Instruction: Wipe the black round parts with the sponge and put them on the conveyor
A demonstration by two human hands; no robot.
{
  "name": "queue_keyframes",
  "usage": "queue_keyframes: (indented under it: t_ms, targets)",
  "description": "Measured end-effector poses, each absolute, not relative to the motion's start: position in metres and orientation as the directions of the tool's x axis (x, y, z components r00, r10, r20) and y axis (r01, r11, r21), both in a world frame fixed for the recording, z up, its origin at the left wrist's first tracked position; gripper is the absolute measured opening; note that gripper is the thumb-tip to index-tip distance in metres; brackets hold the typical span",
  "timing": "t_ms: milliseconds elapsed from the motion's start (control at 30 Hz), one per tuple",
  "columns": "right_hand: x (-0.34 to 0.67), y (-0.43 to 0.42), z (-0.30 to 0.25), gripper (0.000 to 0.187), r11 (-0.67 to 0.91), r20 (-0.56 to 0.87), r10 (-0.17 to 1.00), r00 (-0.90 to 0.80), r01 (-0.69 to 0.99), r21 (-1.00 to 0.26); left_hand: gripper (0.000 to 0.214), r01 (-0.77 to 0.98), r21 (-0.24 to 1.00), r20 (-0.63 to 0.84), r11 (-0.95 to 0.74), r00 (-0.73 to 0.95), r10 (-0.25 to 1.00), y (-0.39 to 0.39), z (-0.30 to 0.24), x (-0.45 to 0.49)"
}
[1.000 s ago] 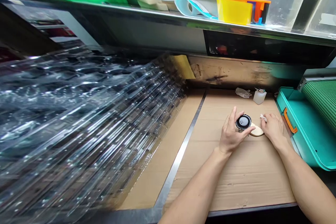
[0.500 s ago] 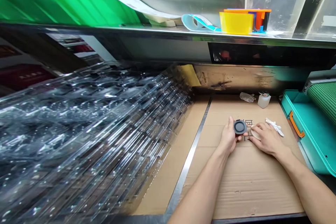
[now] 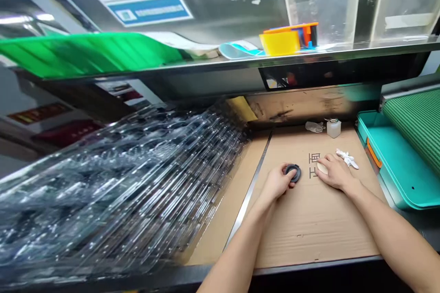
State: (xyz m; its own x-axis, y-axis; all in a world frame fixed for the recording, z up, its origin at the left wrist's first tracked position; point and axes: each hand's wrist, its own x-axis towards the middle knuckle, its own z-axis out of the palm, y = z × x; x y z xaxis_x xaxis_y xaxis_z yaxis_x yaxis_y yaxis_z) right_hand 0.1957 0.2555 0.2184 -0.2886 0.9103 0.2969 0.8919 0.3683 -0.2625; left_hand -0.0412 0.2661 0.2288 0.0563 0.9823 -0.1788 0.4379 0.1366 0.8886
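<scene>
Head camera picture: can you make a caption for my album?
Left hand holds a round dark part; right hand partly covers a pale pad over cardboard.

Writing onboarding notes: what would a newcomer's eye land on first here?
The stack of clear plastic trays filling the lower left, then the bright green bin on the shelf above. Right of centre, the left hand holds a round dark part over the cardboard; the right hand partly covers a pale disc.
</scene>
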Motion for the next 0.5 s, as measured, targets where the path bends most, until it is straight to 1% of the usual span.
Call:
queue_keyframes:
  t_ms: [67, 133, 267, 333, 367, 433, 500]
  targets:
    - [0.195, 0.256, 0.217, 0.034, 0.364, 0.287, 0.914, -0.286, 0.891, -0.273, 0.028, 0.622, 0.781, -0.112, 0.056, 0.051, 0.992, 0.264, 0.227, -0.056]
    - [0.195, 0.257, 0.216, 0.033, 0.361, 0.279, 0.917, -0.284, 0.888, -0.283, 0.031, 0.761, 0.649, -0.064, 0.002, 0.052, 0.997, 0.265, 0.223, -0.069]
    - [0.193, 0.258, 0.214, 0.034, 0.347, 0.280, 0.923, -0.264, 0.886, -0.308, 0.050, 0.917, 0.396, 0.018, -0.040, 0.035, 0.999, 0.273, 0.229, -0.073]
    - [0.190, 0.258, 0.214, 0.034, 0.349, 0.283, 0.922, -0.264, 0.884, -0.312, 0.058, 0.952, 0.301, 0.119, -0.064, 0.029, 0.992, 0.279, 0.248, -0.056]
    - [0.189, 0.258, 0.214, 0.034, 0.356, 0.285, 0.920, -0.271, 0.882, -0.310, 0.059, 0.957, 0.273, 0.179, -0.098, 0.050, 0.983, 0.283, 0.262, -0.041]
    - [0.188, 0.260, 0.214, 0.035, 0.355, 0.278, 0.920, -0.275, 0.886, -0.299, 0.053, 0.935, 0.252, 0.291, -0.248, 0.172, 0.941, 0.291, 0.294, 0.003]
    - [0.187, 0.262, 0.214, 0.037, 0.346, 0.272, 0.924, -0.268, 0.889, -0.300, 0.043, 0.842, 0.265, 0.377, -0.469, 0.357, 0.854, 0.298, 0.329, 0.064]
